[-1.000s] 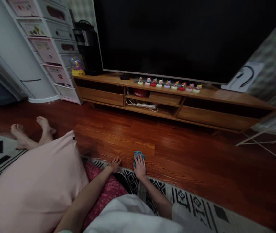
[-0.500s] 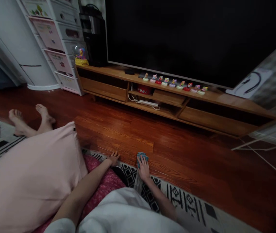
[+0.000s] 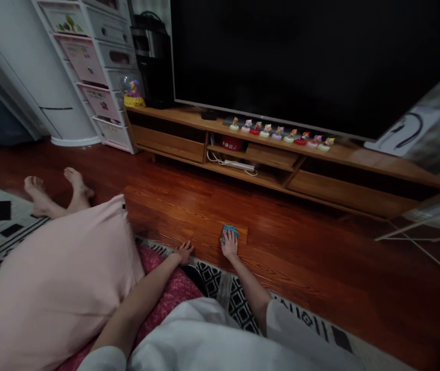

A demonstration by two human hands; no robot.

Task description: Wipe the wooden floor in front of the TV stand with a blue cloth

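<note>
My right hand, fingers spread flat, presses a blue cloth just past the rug edge, left hand open beside, floor open ahead, drawer labels unreadable.

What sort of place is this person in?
Most likely a living room in a home: a large dark television stands on a long low wooden cabinet with small figurines, and a patterned rug and a pink pillow lie on the wooden floor.

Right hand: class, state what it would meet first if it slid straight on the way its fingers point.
The blue cloth under the right hand; beyond it bare floor, then probably the wooden TV stand.
</note>
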